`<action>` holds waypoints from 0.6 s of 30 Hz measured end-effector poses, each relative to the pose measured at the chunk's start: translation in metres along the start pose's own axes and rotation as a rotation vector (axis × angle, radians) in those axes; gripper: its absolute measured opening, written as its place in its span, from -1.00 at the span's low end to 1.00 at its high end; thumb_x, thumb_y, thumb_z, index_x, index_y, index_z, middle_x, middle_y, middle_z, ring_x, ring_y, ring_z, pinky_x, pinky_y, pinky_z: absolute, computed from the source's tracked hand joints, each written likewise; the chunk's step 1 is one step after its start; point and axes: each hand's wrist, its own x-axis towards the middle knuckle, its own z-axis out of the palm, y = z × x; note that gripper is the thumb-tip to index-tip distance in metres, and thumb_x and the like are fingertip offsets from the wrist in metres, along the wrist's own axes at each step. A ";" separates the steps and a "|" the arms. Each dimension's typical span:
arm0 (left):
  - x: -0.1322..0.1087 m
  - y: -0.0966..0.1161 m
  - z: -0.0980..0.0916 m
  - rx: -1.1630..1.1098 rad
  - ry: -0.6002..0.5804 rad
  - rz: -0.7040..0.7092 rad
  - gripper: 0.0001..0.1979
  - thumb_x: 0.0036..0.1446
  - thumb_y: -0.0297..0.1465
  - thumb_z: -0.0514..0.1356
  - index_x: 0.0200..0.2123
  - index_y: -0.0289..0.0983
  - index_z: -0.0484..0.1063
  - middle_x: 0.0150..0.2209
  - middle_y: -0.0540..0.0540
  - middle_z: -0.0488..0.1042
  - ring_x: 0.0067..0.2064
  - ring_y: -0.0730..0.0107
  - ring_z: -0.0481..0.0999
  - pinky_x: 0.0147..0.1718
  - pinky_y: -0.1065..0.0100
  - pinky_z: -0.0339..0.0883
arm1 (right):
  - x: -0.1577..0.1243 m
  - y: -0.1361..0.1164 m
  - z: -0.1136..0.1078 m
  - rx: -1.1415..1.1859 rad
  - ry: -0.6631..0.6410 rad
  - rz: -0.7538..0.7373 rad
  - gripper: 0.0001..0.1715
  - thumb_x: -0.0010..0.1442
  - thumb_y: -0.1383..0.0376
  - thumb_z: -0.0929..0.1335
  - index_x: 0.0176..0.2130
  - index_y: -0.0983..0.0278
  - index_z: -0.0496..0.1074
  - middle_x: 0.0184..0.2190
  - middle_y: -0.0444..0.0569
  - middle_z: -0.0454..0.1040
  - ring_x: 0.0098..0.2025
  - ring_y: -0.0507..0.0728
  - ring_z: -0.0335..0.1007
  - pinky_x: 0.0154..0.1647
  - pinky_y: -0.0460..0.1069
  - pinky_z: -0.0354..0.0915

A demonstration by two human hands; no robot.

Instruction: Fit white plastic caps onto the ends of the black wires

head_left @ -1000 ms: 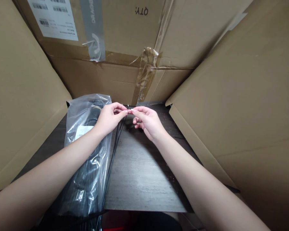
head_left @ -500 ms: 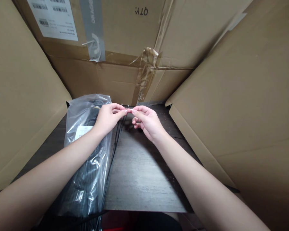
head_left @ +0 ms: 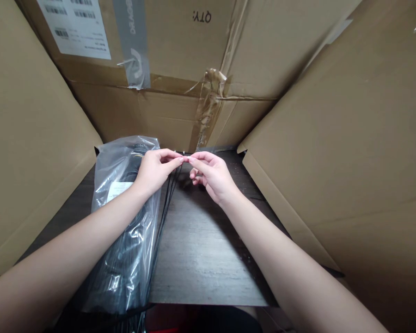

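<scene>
Where your hands meet: your left hand (head_left: pixel 155 172) pinches thin black strands (head_left: pixel 168 199) between thumb and fingertips; your right hand (head_left: pixel 211 178) presses thumb and fingertips together just beside it, too close to tell whether they hold anything.
Handling: the strands look light, springy and slippery, so their ends near your fingertips seem the surest hold.
Lie: they run down across a clear plastic bag (head_left: pixel 115 159) on the dark wood-grain bench (head_left: pixel 208 259).
Around: cardboard box flaps (head_left: pixel 31 138) rise on both sides.

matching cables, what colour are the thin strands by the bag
The thin strands are black; head view.
</scene>
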 end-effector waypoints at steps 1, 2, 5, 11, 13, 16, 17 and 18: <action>0.000 0.000 0.000 0.006 0.002 0.001 -0.75 0.01 -0.23 0.40 -0.35 -0.32 0.66 -0.32 -0.17 0.69 -0.25 0.21 0.63 -0.20 0.26 0.45 | 0.000 0.000 0.000 -0.005 0.001 -0.003 -0.47 -0.21 0.03 0.63 -0.37 0.25 0.45 -0.49 -0.19 0.46 -0.56 -0.06 0.32 -0.61 -0.14 0.26; 0.000 0.001 0.000 0.011 0.005 0.000 -0.75 0.00 -0.24 0.39 -0.36 -0.32 0.66 -0.33 -0.16 0.68 -0.26 0.22 0.62 -0.20 0.26 0.45 | 0.000 0.000 0.000 -0.009 0.004 -0.007 -0.47 -0.21 0.03 0.63 -0.37 0.26 0.45 -0.49 -0.19 0.45 -0.56 -0.06 0.32 -0.62 -0.14 0.25; 0.000 0.001 0.000 0.022 0.007 -0.008 -0.78 0.00 -0.27 0.38 -0.39 -0.33 0.64 -0.36 -0.14 0.67 -0.29 0.25 0.61 -0.22 0.28 0.44 | 0.001 0.000 0.000 -0.014 0.020 -0.013 -0.48 -0.21 0.04 0.63 -0.37 0.27 0.48 -0.50 -0.18 0.46 -0.55 -0.05 0.31 -0.62 -0.15 0.25; -0.001 0.003 0.003 0.028 -0.044 0.002 -0.80 0.01 -0.27 0.35 -0.41 -0.32 0.62 -0.37 -0.12 0.66 -0.32 0.29 0.59 -0.25 0.30 0.43 | 0.003 0.003 -0.001 -0.012 0.046 0.027 -0.48 -0.24 0.06 0.65 -0.39 0.28 0.51 -0.57 -0.22 0.40 -0.57 -0.07 0.25 -0.61 -0.15 0.25; -0.001 0.002 0.003 0.020 -0.066 0.015 -0.79 0.02 -0.27 0.34 -0.41 -0.32 0.62 -0.37 -0.12 0.66 -0.32 0.30 0.58 -0.26 0.31 0.42 | 0.003 0.003 0.000 -0.002 0.040 0.049 -0.46 -0.28 0.06 0.66 -0.38 0.29 0.51 -0.55 -0.21 0.41 -0.57 -0.08 0.23 -0.62 -0.15 0.25; 0.000 0.001 0.004 0.010 -0.083 0.031 -0.78 0.03 -0.26 0.34 -0.40 -0.33 0.61 -0.36 -0.13 0.66 -0.31 0.30 0.58 -0.26 0.31 0.43 | 0.002 0.003 0.001 0.019 0.029 0.074 -0.45 -0.29 0.06 0.66 -0.38 0.29 0.52 -0.51 -0.20 0.44 -0.57 -0.09 0.23 -0.62 -0.15 0.24; 0.000 0.001 0.004 0.007 -0.089 0.033 -0.78 0.03 -0.26 0.34 -0.40 -0.33 0.61 -0.36 -0.14 0.66 -0.30 0.30 0.58 -0.25 0.31 0.43 | 0.002 0.003 0.001 0.028 0.024 0.082 -0.45 -0.29 0.06 0.66 -0.37 0.28 0.52 -0.50 -0.19 0.45 -0.57 -0.09 0.23 -0.62 -0.15 0.24; 0.000 0.001 0.004 0.004 -0.092 0.034 -0.78 0.03 -0.26 0.34 -0.40 -0.33 0.60 -0.35 -0.14 0.66 -0.30 0.30 0.59 -0.25 0.30 0.43 | 0.002 0.003 0.001 0.037 0.018 0.091 -0.45 -0.29 0.06 0.66 -0.37 0.28 0.52 -0.49 -0.19 0.45 -0.57 -0.09 0.23 -0.63 -0.15 0.23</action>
